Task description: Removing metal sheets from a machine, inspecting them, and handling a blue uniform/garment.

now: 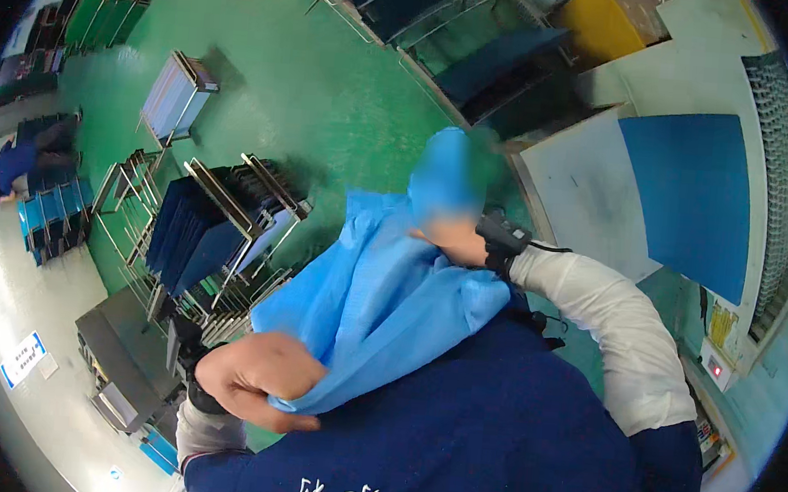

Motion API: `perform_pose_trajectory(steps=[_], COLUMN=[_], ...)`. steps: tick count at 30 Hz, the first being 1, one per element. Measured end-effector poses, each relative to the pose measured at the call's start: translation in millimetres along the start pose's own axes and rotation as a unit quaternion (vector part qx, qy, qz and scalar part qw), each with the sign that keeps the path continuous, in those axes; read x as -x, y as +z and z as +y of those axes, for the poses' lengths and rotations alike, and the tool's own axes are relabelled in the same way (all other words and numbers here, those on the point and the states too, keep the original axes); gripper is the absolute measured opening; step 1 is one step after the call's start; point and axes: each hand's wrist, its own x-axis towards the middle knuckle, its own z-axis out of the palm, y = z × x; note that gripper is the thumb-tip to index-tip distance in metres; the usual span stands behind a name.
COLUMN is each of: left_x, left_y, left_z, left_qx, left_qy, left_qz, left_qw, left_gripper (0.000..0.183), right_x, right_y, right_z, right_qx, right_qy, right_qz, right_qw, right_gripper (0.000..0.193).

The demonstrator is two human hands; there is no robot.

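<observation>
A loose, thin blue cloth [368, 276], creased and gathered, stretches across in front of my chest between both hands; its full shape cannot be made out. My left hand [263, 377] is closed on its lower left edge, thumb and fingers pinching the fabric. Farther up and to the right, my right hand [457, 239] holds the upper part, its thumb lying against the cloth. Blue fabric rises over the right fingers and hides them, and that spot is blurred. White sleeve covers [606, 314] show on my forearms, and black devices [504, 236] are strapped at both wrists.
Metal rack carts with dark blue panels [195, 240] stand ahead on the left, on a green floor [268, 79]. To the right is a pale worktable [584, 182] with a blue sheet [685, 195]. Another person [19, 168] bends beside a rack at far left.
</observation>
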Motion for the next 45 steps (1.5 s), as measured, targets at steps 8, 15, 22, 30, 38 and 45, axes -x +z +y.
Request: perform_pose_trajectory(steps=[8, 15, 22, 30, 38, 45], left_x=[89.0, 142.0, 114.9, 117.8, 127.6, 123.5], left_y=[-10.3, -34.7, -47.7, -127.6, -171.1, -184.6], left_z=[-11.7, -31.7, -66.8, -85.0, -42.1, -9.3], left_qx=[0.091, 0.057, -0.087, -0.362, -0.443, -0.156], left_qy=[-0.120, -0.189, -0.416, -0.289, -0.126, -0.265], left_qz=[0.191, 0.267, 0.277, 0.363, 0.459, 0.295], left_qw=[0.970, 0.943, 0.862, 0.809, 0.760, 0.905], left_gripper=[0.029, 0.023, 0.040, 0.016, 0.049, 0.039], right_x=[3.5, 34.3, 97.7, 180.6, 250.8, 322.4], right_y=[126.0, 54.6, -43.8, -124.6, -159.4, -12.2], right_z=[116.3, 185.1, 182.5, 153.6, 129.6, 234.3], right_qx=[0.093, -0.171, -0.356, -0.356, -0.274, -0.480], right_qy=[0.031, 0.302, 0.249, 0.210, 0.137, 0.116], right_qz=[-0.020, 0.268, 0.489, 0.473, 0.604, 0.522], right_qw=[0.995, 0.899, 0.756, 0.778, 0.736, 0.696], right_gripper=[0.019, 0.009, 0.014, 0.026, 0.048, 0.042])
